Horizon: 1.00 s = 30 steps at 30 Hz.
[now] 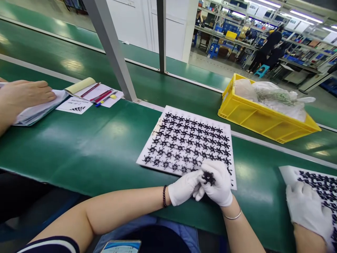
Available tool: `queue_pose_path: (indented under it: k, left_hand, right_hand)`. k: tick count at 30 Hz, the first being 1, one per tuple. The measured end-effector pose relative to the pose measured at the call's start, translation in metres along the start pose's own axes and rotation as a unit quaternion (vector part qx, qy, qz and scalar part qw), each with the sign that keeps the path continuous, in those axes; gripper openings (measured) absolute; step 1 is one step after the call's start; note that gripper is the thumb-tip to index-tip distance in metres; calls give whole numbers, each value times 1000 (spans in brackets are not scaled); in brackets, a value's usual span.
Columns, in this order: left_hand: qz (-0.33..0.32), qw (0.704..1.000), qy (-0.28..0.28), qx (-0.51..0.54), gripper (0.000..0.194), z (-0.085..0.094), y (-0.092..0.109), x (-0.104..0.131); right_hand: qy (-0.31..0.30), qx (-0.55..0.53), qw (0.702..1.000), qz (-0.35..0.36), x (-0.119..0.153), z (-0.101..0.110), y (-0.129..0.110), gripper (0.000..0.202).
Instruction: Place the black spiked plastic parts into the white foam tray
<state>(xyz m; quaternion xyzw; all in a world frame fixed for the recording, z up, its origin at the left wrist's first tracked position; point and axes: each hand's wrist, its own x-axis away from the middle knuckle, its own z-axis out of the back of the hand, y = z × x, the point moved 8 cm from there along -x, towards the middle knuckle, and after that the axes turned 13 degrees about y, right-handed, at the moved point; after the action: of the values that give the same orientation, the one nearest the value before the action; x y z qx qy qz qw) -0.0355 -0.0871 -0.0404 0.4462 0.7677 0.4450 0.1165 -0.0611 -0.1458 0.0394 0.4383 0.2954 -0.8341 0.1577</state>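
Note:
My right hand (pixel 220 182), in a white glove, pinches a small black impeller (pixel 209 178) with curved blades. My left hand (pixel 184 188), gloved too, has its fingers closed right beside that impeller and meets the right fingertips. Whether anything sits in the left fingers is hidden. Both hands are over the near edge of a white tray (pixel 144 165), where similar black impellers stand in rows. Handwriting marks the tray's left side.
A yellow crate (pixel 263 123) with plastic bags stands behind the tray. At right, another person's gloved hand (pixel 309 207) rests at a second tray (pixel 288 172). At left, a person's bare hand (pixel 28 95) lies on papers, near pens (pixel 102 95). A grey post (pixel 113 49) rises behind.

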Motion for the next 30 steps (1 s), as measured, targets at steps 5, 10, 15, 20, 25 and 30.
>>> queue_pose_path:
  k: [5,10,15,20,25,30]
  left_hand:
    - [-66,996,-13,-57,58,-7,13,9]
    - [-135,979,142,-63,61,14,18,15]
    - [-118,971,197,-61,68,16,20,16]
    - [-58,969,222,-88,63,18,19,15]
    - [-76,966,210,-133,44,23,16,11]
    - [-91,979,166,-74,43,18,22,12]
  right_hand:
    - [48,40,998,-30,1,15,16,25]
    - [4,120,992,31,-3,12,14,27]
    - [-82,159,978,103,4,-1,13,28]
    - [-108,197,958,176,6,-6,5,24]
    - [-102,202,957,180,4,-5,1,24]
    - [-72,207,964,148,0,-1,-1,18]
